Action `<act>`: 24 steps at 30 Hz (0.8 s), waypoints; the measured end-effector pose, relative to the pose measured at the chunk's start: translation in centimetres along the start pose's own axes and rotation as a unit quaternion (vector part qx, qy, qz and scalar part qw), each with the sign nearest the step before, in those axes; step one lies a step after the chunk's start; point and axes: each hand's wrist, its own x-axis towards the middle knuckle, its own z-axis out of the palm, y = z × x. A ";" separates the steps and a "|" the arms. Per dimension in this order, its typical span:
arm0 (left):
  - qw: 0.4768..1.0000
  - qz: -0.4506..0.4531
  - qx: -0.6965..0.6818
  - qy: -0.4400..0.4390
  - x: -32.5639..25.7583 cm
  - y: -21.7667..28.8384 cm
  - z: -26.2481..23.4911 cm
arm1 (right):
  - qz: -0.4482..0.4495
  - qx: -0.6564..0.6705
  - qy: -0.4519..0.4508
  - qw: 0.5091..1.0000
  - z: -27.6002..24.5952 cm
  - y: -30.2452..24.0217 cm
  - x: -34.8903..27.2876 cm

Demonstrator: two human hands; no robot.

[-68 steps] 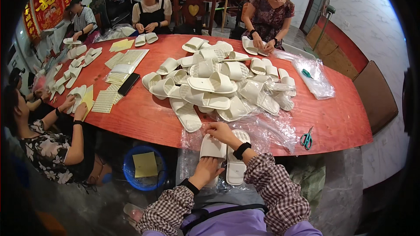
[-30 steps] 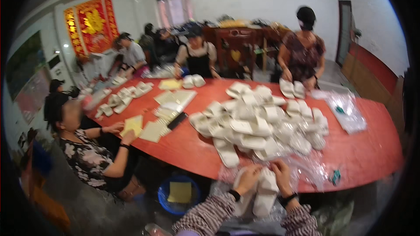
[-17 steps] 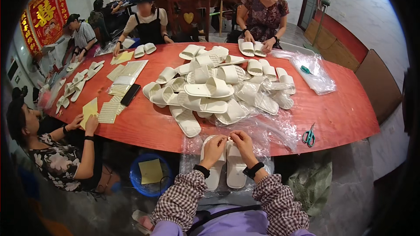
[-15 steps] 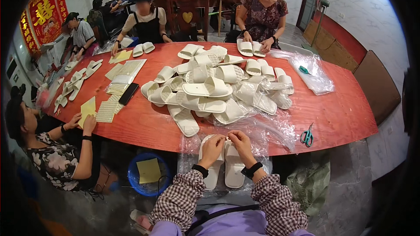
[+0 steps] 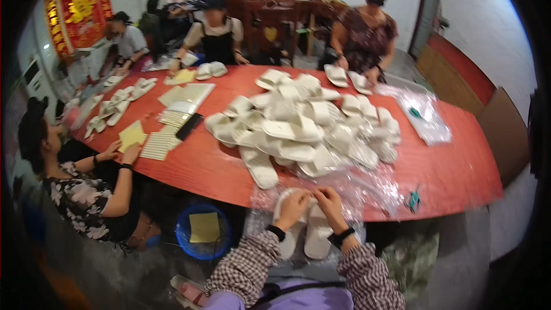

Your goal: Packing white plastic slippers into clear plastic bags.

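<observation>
Workers line the far left of my view: a person in a flowered top [image 5: 80,201] leans over the red worktop [image 5: 459,166], both of their hands on a yellow sheet [image 5: 132,135] beside a stack of ribbed cream inserts [image 5: 155,146]. Below the worktop edge I see a blue bucket [image 5: 202,234] with a yellow sheet lying in it. Further along the worktop lies a black flat object [image 5: 188,127], then the big heap of white slippers [image 5: 304,126] piled in the middle.

Nearer me, my left hand [image 5: 293,208] rests with curled fingers on the toe end of the left slipper of a white pair [image 5: 317,235], which lies side by side on crinkled clear plastic wrap [image 5: 367,186] at the near edge of the worktop. My right hand [image 5: 332,205] sits just beside it on the same pair, fingertips pinching at the top; the two hands almost touch. Whether either truly clamps the slipper or the film over it, I cannot tell.

To the right, small teal scissors [image 5: 412,200] lie on the worktop, well apart from a heap of clear bags [image 5: 425,116] at the far side. A person in a dark patterned dress [image 5: 367,40] stands opposite, handling two slippers.
</observation>
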 end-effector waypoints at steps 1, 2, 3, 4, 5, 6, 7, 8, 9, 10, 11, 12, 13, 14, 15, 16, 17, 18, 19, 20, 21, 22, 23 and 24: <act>1.000 -0.014 -0.013 -0.012 -0.6 -0.4 0.2 | 0.011 0.008 0.020 1.000 0.3 0.3 -0.2; 0.999 -0.022 -0.029 -0.022 -0.7 -0.6 0.8 | 0.018 0.014 0.041 0.999 0.0 0.4 -0.5; 1.000 0.009 -0.012 -0.024 -0.3 -0.3 1.3 | 0.020 0.016 0.037 0.999 -1.0 1.0 -0.4; 0.999 0.035 0.003 -0.029 -0.1 0.1 1.9 | 0.028 0.016 0.036 0.999 -2.0 1.6 -0.6; 0.998 0.031 0.013 -0.048 -0.1 0.0 2.0 | 0.031 0.029 0.033 0.999 -2.2 1.8 -0.8; 0.997 0.023 0.018 -0.072 0.0 0.1 2.0 | 0.040 0.039 0.034 0.998 -2.4 1.9 -0.9; 0.998 0.021 0.022 -0.058 -0.1 0.2 1.6 | 0.036 0.038 0.020 0.998 -1.9 2.0 -1.0; 0.998 0.027 0.026 -0.056 -0.2 0.4 1.3 | 0.037 0.047 0.019 0.998 -1.7 2.2 -1.0; 0.997 0.033 0.029 -0.057 -0.3 0.6 1.0 | 0.039 0.055 0.021 0.998 -1.5 2.2 -1.0; 0.998 0.033 0.030 -0.049 -0.2 0.5 0.9 | 0.035 0.053 0.015 0.998 -1.3 2.0 -0.8; 0.998 0.030 0.025 -0.042 -0.3 0.4 0.8 | 0.043 0.067 0.007 0.997 -1.1 1.8 -0.8; 0.999 0.027 0.019 -0.035 -0.5 0.3 0.8 | 0.050 0.082 -0.001 0.995 -0.9 1.7 -0.9; 0.999 0.031 0.018 -0.031 -0.3 0.3 0.9 | 0.046 0.079 -0.003 0.996 -1.0 1.8 -0.7; 0.998 0.034 0.027 -0.037 -0.2 0.2 1.0 | 0.051 0.065 -0.006 0.997 -1.2 2.1 -0.7; 0.998 0.037 0.036 -0.043 0.0 0.1 1.1 | 0.056 0.052 -0.009 0.997 -1.3 2.2 -0.4; 0.998 0.035 0.033 -0.043 0.0 0.1 1.3 | 0.059 0.050 -0.009 0.997 -1.4 2.2 -0.5; 0.998 0.038 0.035 -0.046 0.1 0.0 1.3 | 0.055 0.050 -0.013 0.997 -1.4 2.2 -0.5; 0.997 0.041 0.036 -0.049 0.2 -0.2 1.4 | 0.052 0.051 -0.017 0.997 -1.4 2.3 -0.4; 0.998 0.038 0.034 -0.048 0.2 -0.3 1.3 | 0.036 0.050 -0.027 0.998 -1.1 2.2 -0.3; 0.997 0.031 0.042 -0.057 0.2 -0.4 1.2 | 0.039 0.048 -0.028 0.998 -1.0 2.0 -0.4; 0.996 0.024 0.049 -0.066 0.1 -0.5 1.1 | 0.036 0.026 -0.026 0.999 -0.8 1.8 -0.5; 0.996 0.021 0.048 -0.065 -0.1 -0.6 1.1 | 0.032 0.004 -0.025 0.999 -0.6 1.4 -0.8; 0.998 0.029 0.042 -0.045 -0.3 -0.7 1.2 | 0.038 0.016 -0.024 0.999 -0.5 1.8 -0.9; 0.998 0.036 0.035 -0.025 -0.5 -0.8 1.4 | 0.042 0.015 -0.027 0.999 -0.6 2.2 -0.9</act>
